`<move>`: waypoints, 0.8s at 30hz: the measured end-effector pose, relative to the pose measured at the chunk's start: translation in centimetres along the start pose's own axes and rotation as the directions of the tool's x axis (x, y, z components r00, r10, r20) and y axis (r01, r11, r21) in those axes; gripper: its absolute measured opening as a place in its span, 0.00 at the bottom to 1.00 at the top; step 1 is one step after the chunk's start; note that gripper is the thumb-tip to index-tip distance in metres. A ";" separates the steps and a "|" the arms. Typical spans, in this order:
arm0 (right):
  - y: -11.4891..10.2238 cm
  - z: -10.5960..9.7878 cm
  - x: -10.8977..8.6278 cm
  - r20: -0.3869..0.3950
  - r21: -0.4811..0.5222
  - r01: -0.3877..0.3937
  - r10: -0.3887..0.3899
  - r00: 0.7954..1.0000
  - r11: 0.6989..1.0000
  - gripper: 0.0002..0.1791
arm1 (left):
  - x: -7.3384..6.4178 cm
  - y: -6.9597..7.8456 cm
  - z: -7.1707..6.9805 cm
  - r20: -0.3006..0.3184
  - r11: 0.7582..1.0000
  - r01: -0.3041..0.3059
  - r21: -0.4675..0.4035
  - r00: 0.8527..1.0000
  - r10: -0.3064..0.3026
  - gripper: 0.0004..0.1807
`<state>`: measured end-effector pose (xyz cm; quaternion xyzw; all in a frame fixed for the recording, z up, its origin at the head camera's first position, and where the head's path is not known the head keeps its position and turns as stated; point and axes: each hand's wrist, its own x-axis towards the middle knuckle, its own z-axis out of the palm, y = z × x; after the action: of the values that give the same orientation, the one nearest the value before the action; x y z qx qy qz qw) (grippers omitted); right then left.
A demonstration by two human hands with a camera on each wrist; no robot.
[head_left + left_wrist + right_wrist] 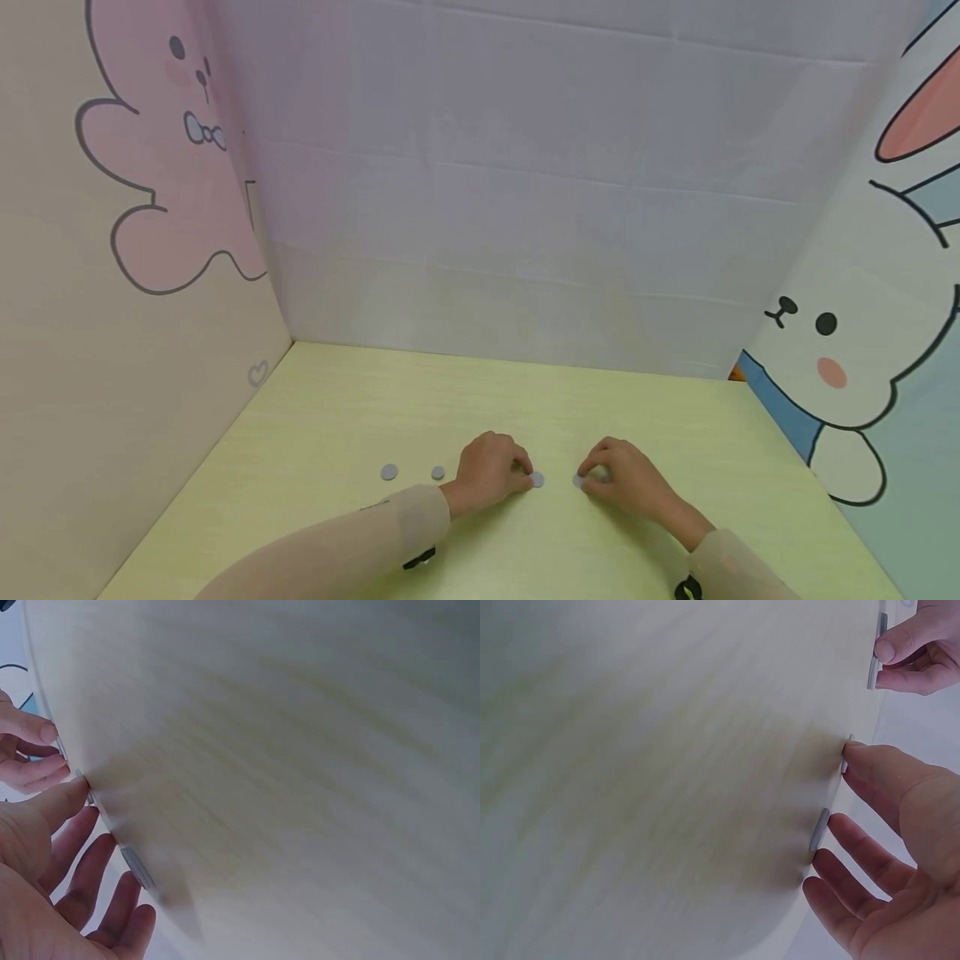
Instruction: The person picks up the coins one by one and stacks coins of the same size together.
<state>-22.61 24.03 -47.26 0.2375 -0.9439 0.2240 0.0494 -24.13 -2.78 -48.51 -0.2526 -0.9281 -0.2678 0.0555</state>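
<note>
Small grey coin-like discs lie in a row across the table. My left hand (491, 471) pinches one disc (537, 479) at its edge between thumb and index finger, low at the tabletop. Close to its outer fingers lies another disc (137, 868) in the left wrist view. My right hand (630, 479) faces it from the right, its thumb and forefinger gripping a disc (847, 754). Under that hand's other fingers, a further disc (820, 830) sits near the fingertips, mostly covered in the head view.
Two more discs, one larger (388, 472) and one smaller (438, 472), lie left of my left hand on the pale yellow table (450, 400). A white back wall (487, 208) and side panels with cartoon animals enclose the table.
</note>
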 end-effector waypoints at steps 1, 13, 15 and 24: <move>0.0 0.0 0.0 0.000 0.001 -0.002 0.002 1.000 1.000 0.04 | 0.0 0.0 0.0 0.002 1.000 0.003 -0.001 1.000 -0.003 0.05; 0.4 0.0 -0.1 0.007 0.013 0.000 0.000 1.000 1.000 0.05 | 0.4 0.2 -0.5 0.026 0.999 -0.026 0.041 0.999 0.025 0.08; 0.5 0.0 0.0 0.005 0.014 0.007 -0.007 1.000 1.000 0.05 | 0.6 0.6 -0.4 0.025 0.997 -0.027 0.076 0.999 0.025 0.09; 1.0 0.1 0.0 0.013 0.035 0.019 -0.020 1.000 0.999 0.05 | 1.7 2.8 0.7 0.054 0.992 -0.057 0.113 0.997 0.051 0.09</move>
<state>-23.09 24.70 -47.76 0.2490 -0.9378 0.2383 0.0412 -24.22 0.41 -47.39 -0.2809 -0.9358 -0.2061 0.0534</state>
